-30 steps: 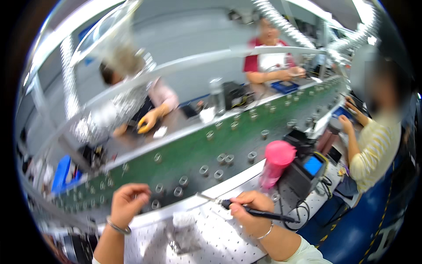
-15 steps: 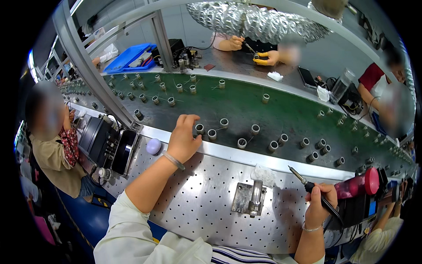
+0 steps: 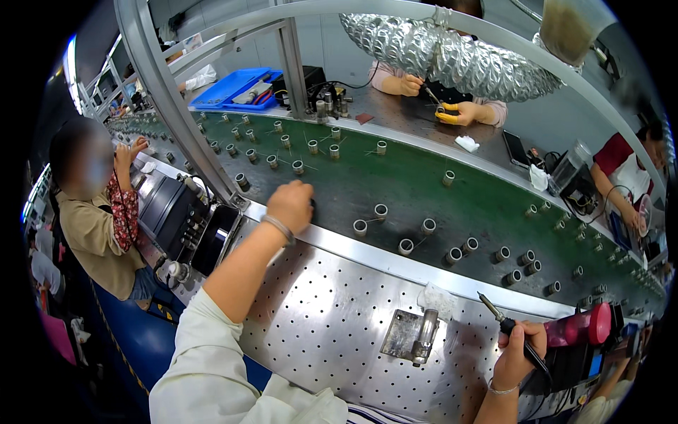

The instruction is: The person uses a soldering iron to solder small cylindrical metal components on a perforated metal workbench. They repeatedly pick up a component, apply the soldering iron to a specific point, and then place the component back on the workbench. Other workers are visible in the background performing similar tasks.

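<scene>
Over the near edge of the green conveyor belt [image 3: 339, 180], my left hand [image 3: 288, 206] is closed, with a dark bit of a small metal cylinder [image 3: 313, 204] showing at its fingertips. More of these short hollow cylinders [image 3: 360, 227] stand upright just to its right, some with thin wires sticking out. My right hand [image 3: 521, 349] grips a soldering iron [image 3: 507, 324] by its black handle, tip pointing up and left toward the belt's rail. Between my hands, a metal fixture [image 3: 400, 333] with a round bar lies on the perforated metal worktop [image 3: 318, 311], beside a white wipe [image 3: 436, 297].
A pink-red container [image 3: 579, 326] and a black soldering station [image 3: 569, 362] stand at right. Black equipment [image 3: 173, 210] and a metal frame post [image 3: 169, 113] are at left. Across the belt, a person with yellow finger covers [image 3: 449, 116] works beneath a silver duct [image 3: 452, 53].
My left hand has closed on a cylinder at the belt's near edge and shifted slightly. The purple ball is out of sight. My right hand still holds the soldering iron; the whole view has shifted.
</scene>
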The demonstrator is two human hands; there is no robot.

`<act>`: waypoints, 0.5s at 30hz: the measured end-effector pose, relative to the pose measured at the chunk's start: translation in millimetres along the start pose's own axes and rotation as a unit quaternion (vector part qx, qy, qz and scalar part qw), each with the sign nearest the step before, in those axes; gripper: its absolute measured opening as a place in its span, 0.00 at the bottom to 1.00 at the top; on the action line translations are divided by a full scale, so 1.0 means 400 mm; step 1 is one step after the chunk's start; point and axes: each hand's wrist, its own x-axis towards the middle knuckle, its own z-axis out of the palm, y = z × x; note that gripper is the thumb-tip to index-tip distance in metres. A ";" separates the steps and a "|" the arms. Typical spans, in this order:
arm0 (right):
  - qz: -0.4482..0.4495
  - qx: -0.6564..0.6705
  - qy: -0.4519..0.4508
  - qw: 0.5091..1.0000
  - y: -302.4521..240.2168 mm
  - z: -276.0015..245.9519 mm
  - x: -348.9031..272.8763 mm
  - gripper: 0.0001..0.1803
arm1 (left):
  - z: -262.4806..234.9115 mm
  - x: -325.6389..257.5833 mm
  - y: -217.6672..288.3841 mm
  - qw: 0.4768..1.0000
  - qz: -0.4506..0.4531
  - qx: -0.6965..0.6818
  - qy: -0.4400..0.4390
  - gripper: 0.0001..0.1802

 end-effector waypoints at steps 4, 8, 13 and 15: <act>0.007 0.002 0.006 1.000 -0.003 -0.005 -0.001 0.06 | -0.081 -0.001 0.054 0.989 0.098 0.003 0.112 0.19; 0.025 -0.016 0.001 1.000 -0.003 -0.004 0.002 0.05 | -0.072 -0.032 0.189 0.978 0.107 -0.179 0.021 0.19; 0.005 -0.003 -0.014 1.000 -0.008 -0.002 0.004 0.06 | -0.011 -0.042 0.202 0.986 -0.002 -0.160 -0.042 0.18; 0.005 0.004 -0.006 1.000 -0.009 -0.004 0.008 0.05 | -0.021 -0.044 0.208 0.989 0.024 -0.147 0.003 0.17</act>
